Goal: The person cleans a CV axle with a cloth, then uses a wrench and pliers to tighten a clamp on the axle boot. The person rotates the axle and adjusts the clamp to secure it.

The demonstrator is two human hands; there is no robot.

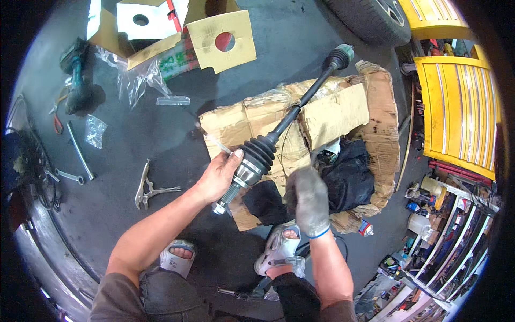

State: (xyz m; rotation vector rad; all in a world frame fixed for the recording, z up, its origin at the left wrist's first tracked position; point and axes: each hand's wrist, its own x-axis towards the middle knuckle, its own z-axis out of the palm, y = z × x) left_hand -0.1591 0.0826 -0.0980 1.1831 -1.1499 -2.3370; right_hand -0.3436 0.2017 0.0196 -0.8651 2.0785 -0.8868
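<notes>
A drive shaft lies aslant over flattened cardboard, its splined end toward me and its far joint at the upper right. My left hand, bare, grips the near joint beside the ribbed black rubber boot, thumb on top. A thin pale strip sticks out past its fingers; what it is, I cannot make out. My right hand, in a grey work glove, is smeared by motion above black cloth, apart from the shaft. Its fingers do not show clearly.
Locking pliers, a spanner and a long metal bar lie on the floor at left, near a cordless power tool. Opened boxes stand at the top. A yellow cabinet and a tyre bound the right.
</notes>
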